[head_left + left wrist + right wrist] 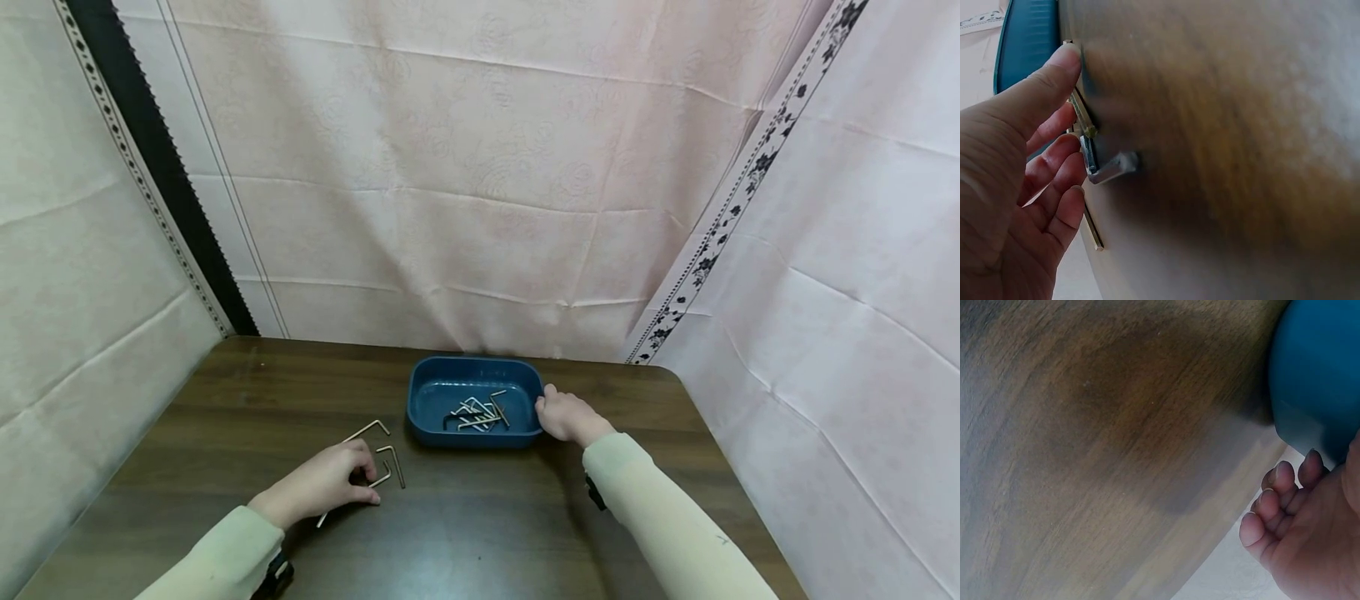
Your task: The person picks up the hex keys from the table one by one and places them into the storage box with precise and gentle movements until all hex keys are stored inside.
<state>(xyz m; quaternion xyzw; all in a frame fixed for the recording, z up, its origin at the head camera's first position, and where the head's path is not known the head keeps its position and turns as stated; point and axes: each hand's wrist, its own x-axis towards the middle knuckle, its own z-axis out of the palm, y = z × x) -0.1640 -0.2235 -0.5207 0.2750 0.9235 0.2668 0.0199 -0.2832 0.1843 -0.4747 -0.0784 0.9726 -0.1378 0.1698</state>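
Note:
My left hand (pixel 326 479) is over several L-shaped hex keys on the table, its thumb and fingers parted. One hex key (pixel 398 469) lies just beyond the fingertips, and another (pixel 378 425) sticks out past the knuckles. In the left wrist view, a grey hex key (pixel 1110 170) is right by the fingertips, with brass-coloured ones behind the fingers. At its right end, a blue rectangular tray (pixel 427 435) is held by my right hand (pixel 570 418), whose fingers curl at the rim; the thumb is mostly hidden in the right wrist view. Silver hex keys (pixel 480 421) and a black one lie jumbled inside.
The wooden table (pixel 465 533) has a rounded back right corner. A pale patterned cloth (pixel 450 167) hangs behind it, with more cloth along both sides. The tray stands near the table's back edge.

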